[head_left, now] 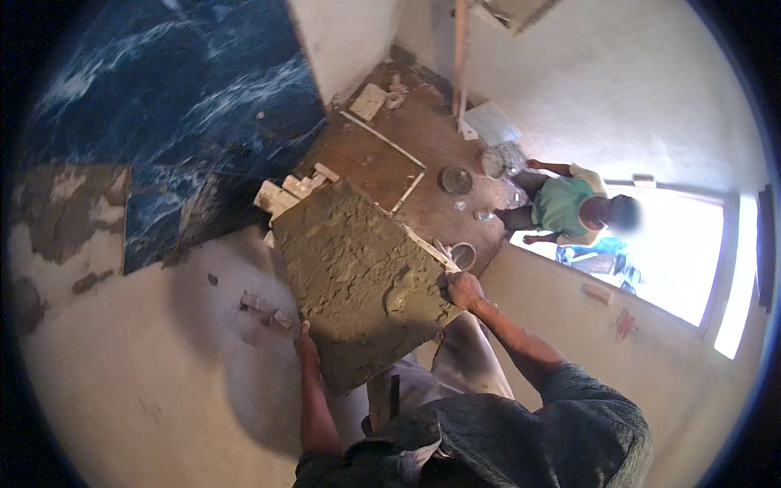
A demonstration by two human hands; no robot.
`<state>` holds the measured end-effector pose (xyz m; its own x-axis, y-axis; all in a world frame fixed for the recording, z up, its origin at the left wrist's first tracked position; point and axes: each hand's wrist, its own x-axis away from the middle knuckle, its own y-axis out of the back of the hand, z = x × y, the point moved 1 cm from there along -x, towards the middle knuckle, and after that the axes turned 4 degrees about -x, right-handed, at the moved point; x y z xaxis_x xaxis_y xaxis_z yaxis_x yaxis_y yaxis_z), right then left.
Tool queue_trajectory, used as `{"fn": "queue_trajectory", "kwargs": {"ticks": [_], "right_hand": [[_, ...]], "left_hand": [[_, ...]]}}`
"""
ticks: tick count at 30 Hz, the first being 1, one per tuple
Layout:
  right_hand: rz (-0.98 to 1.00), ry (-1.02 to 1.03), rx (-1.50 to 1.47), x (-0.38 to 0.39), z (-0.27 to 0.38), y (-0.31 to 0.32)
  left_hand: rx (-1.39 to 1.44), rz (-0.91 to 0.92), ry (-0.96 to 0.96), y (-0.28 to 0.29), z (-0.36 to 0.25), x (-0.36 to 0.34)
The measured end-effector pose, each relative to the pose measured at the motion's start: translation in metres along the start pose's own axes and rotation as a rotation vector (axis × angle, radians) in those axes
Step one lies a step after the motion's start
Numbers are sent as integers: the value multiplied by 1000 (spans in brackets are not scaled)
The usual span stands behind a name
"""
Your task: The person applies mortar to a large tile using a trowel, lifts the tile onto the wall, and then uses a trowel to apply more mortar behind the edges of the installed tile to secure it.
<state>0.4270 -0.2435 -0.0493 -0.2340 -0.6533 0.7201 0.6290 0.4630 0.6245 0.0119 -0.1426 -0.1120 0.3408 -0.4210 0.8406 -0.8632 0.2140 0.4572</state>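
Note:
Between my hands is a large tile (358,276), its upward face spread with rough, wet grey-green mortar. My left hand (307,345) grips its lower left edge, thumb showing and the other fingers hidden by the tile. At its right corner, my right hand (464,290) is closed around the edge. The tile is tilted in front of my body. Beyond its far corner stands a stack of pale blocks (294,192), partly covered by the tile. To the left, dark blue tiles with white veins (203,98) cover part of the wall.
A person in a green top (565,207) stands at the right by a bright doorway (675,252). Buckets (455,180) and a bowl (463,256) rest on the brown floor (366,159). An upright pole (460,65) stands at the back. Bare mortar (69,211) marks the left wall.

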Motion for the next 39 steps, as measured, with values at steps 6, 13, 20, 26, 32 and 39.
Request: {"fn": "queue_trajectory", "kwargs": {"ticks": [6,13,20,26,32,39], "right_hand": [[-98,-271,-190,42,-40,-6],[-117,-383,-289,94,-61,25],[-198,-495,-378,128,-98,19],[-296,-503,-426,153,-164,-20],[-245,-565,-377,183,-202,-10],[-311,-727,-468,195,-261,-39]], "left_hand": [[62,140,-181,-22,6,-8],[-24,247,-128,-60,-31,30],[-273,249,-145,-104,-66,63],[-499,252,-210,-159,-93,106],[-579,322,-325,-225,-59,65],[-586,406,-372,-299,-40,51]]}}
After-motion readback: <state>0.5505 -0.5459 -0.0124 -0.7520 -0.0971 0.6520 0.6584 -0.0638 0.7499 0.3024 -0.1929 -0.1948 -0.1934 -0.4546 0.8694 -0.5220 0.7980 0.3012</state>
